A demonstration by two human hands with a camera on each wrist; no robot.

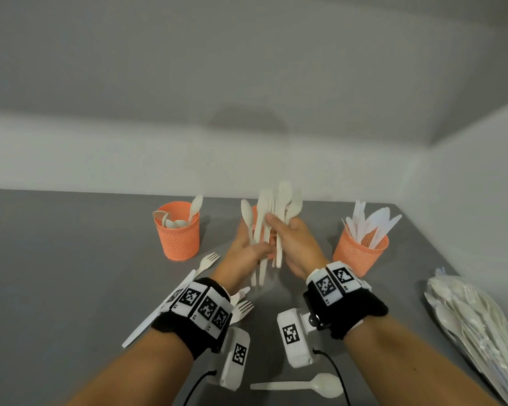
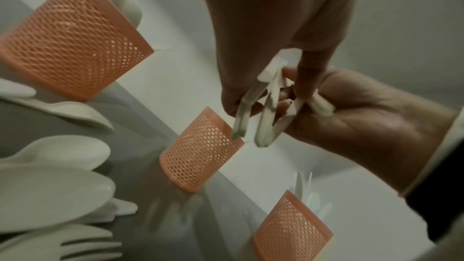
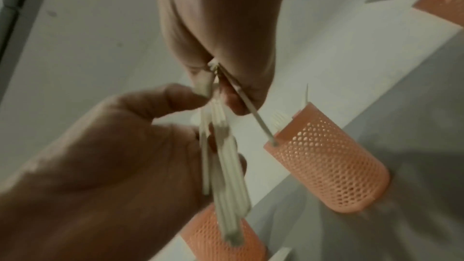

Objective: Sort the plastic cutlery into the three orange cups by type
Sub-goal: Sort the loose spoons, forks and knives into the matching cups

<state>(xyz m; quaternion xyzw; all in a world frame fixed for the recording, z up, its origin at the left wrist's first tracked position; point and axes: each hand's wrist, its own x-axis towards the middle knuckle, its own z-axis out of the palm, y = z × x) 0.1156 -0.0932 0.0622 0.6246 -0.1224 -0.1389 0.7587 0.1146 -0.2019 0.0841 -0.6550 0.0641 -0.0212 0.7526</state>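
Note:
Both hands hold one upright bundle of cream forks and spoons (image 1: 279, 206) above the table. My left hand (image 1: 257, 247) grips the handles low down; my right hand (image 1: 276, 227) pinches part of the bundle higher up. The handle ends (image 2: 266, 120) stick out between the two hands in the left wrist view. Three orange mesh cups stand in a row: the left cup (image 1: 178, 235) holds spoons, the right cup (image 1: 359, 253) holds white knives, and the middle cup (image 3: 334, 162), with fork tines showing, is mostly hidden behind the hands in the head view.
Loose on the grey table (image 1: 71, 273) lie a fork (image 1: 208, 262), a white knife (image 1: 159, 309), another fork (image 1: 242, 309) under my left wrist, and a spoon (image 1: 308, 385) near me. A clear bag of cutlery (image 1: 478, 323) lies at the right edge. A wall stands behind the cups.

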